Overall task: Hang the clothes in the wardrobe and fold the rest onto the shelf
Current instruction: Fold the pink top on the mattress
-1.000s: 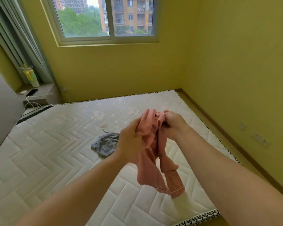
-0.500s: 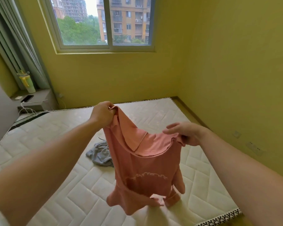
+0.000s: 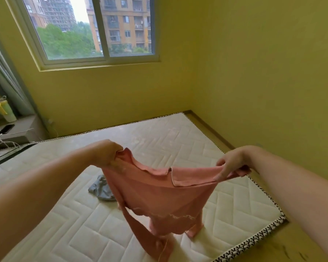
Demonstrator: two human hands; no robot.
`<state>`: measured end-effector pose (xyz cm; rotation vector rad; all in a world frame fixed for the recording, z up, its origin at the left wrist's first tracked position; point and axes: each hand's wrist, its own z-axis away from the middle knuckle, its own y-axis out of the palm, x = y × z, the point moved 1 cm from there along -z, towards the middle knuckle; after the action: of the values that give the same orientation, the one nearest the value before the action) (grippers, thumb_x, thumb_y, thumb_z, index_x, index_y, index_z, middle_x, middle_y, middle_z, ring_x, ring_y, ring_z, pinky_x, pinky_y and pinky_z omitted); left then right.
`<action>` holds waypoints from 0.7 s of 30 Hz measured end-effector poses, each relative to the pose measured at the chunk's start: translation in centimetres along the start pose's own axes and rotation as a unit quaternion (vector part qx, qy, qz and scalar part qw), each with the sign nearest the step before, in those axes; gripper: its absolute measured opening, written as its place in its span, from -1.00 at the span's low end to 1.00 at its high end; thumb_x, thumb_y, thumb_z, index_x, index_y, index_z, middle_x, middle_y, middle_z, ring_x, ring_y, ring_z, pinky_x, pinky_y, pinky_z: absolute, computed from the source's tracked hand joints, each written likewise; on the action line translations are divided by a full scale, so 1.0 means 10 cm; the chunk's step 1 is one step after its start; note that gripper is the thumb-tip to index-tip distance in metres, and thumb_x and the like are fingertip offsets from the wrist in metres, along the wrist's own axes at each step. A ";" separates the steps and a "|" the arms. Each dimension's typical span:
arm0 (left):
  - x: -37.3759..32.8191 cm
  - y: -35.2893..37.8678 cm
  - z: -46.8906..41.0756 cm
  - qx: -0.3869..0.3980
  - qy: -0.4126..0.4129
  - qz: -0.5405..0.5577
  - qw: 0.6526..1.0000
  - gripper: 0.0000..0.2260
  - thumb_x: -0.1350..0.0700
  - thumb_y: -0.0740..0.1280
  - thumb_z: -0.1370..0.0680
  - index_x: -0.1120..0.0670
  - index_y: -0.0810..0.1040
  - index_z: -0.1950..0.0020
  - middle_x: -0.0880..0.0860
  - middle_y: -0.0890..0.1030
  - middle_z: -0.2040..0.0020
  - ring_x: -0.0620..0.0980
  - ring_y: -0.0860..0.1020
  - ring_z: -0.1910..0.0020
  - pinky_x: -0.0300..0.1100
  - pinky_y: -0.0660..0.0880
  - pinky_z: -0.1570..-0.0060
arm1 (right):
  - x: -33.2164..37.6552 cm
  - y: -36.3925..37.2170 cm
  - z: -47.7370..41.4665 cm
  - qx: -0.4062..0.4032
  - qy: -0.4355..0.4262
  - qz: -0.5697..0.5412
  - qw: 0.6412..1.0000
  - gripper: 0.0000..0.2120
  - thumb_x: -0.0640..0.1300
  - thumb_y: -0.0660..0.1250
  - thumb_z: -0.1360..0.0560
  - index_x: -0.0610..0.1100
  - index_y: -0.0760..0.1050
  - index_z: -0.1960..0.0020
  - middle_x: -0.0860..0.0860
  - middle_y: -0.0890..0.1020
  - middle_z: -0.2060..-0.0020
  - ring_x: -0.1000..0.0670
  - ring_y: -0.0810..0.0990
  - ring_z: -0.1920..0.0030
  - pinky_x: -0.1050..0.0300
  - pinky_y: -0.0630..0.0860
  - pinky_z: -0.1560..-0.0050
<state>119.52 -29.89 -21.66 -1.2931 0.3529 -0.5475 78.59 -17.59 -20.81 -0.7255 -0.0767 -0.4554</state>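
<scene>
Pink collared fabric top hangs at frame centre above the white quilted mattress. Left hand grips one shoulder and right hand pinches the other, fingers clamped on cloth. Long axis runs left-right between the hands; the body hangs below them, equally near each.

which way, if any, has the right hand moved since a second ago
Yes: the right hand, gripping the pink top, moved right, away from the grey garment toward the mattress's right edge.
</scene>
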 end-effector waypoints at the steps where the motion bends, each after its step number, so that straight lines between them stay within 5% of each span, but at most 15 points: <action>1: -0.04 0.00 -0.01 0.027 0.018 -0.037 0.999 -0.57 -0.29 0.45 -0.37 -0.04 0.31 0.22 -0.08 0.46 0.29 -0.02 0.45 0.27 -0.11 0.41 0.24 | -0.09 -0.04 0.02 0.011 0.009 -0.001 1.000 -0.34 0.25 0.59 -0.26 -0.02 0.50 -0.24 -0.04 0.46 0.39 0.03 0.31 0.51 0.23 0.23 0.46; 5: -0.21 -0.13 -0.10 0.003 0.060 -0.126 0.990 -0.78 0.03 0.35 -0.41 -0.08 0.34 0.06 -0.06 0.53 0.12 -0.01 0.53 0.13 -0.09 0.46 0.19 | -0.33 -0.18 0.17 0.069 0.021 -0.070 0.995 -0.21 -0.02 0.71 -0.15 -0.08 0.44 -0.28 -0.17 0.52 0.14 0.02 0.41 0.41 0.18 0.35 0.44; 8: -0.27 -0.29 -0.28 0.006 0.001 0.085 0.996 -0.84 0.16 0.32 -0.36 0.02 0.45 0.09 -0.02 0.56 0.19 0.03 0.55 0.19 -0.09 0.52 0.27 | -0.39 -0.28 0.30 0.052 0.037 -0.033 0.997 -0.47 -0.30 0.55 -0.36 -0.12 0.47 -0.27 -0.03 0.53 0.33 0.09 0.39 0.55 0.25 0.34 0.55; 11: -0.36 -0.51 -0.42 0.111 -0.055 0.356 0.926 -0.70 0.19 0.39 -0.24 0.06 0.64 0.04 0.00 0.57 0.28 -0.06 0.49 0.41 -0.27 0.34 0.48 | -0.47 -0.44 0.37 0.031 0.068 0.025 0.997 -0.70 -0.22 0.53 -0.40 -0.16 0.59 -0.12 0.01 0.49 0.45 0.08 0.34 0.57 0.28 0.28 0.55; 14: -0.49 -0.73 -0.57 0.252 -0.025 0.348 0.903 -0.84 0.28 0.41 -0.42 0.03 0.67 0.15 -0.06 0.55 0.38 -0.14 0.45 0.52 -0.32 0.29 0.49 | -0.68 -0.69 0.42 0.052 0.114 0.020 0.992 -0.74 -0.07 0.61 -0.32 -0.12 0.58 0.11 -0.01 0.46 0.48 0.05 0.33 0.53 0.28 0.25 0.51; 16: -0.58 -0.78 -0.72 0.355 -0.014 0.299 0.885 -0.82 0.28 0.42 -0.48 0.01 0.69 0.18 -0.04 0.65 0.29 -0.12 0.59 0.38 -0.32 0.41 0.39 | -0.86 -0.86 0.37 0.076 0.141 0.013 0.987 -0.51 0.06 0.68 -0.13 -0.12 0.57 0.08 -0.03 0.51 0.41 0.04 0.39 0.47 0.29 0.27 0.49; 18: -0.69 -0.75 -0.90 0.429 -0.010 0.256 0.866 -0.81 0.15 0.57 -0.36 0.01 0.73 0.04 0.08 0.70 -0.01 0.08 0.65 0.00 -0.17 0.51 0.09 | -1.05 -1.02 0.22 0.094 0.162 0.037 0.982 -0.27 0.16 0.71 0.03 -0.12 0.52 0.01 -0.05 0.48 0.37 0.02 0.41 0.43 0.29 0.29 0.45; 21: -0.93 -0.67 -1.27 0.448 -0.050 0.223 0.864 -0.66 0.09 0.62 -0.28 0.03 0.72 -0.03 0.16 0.67 -0.16 0.22 0.58 -0.19 0.05 0.47 -0.22 | -1.26 -1.27 -0.14 0.128 0.177 0.086 0.972 -0.28 0.20 0.72 0.05 -0.12 0.48 0.09 -0.04 0.39 0.42 0.00 0.34 0.43 0.25 0.30 0.41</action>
<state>103.80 -36.04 -18.81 -0.3073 0.2445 -0.1856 61.68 -22.07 -16.76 -0.3855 0.2586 -0.3934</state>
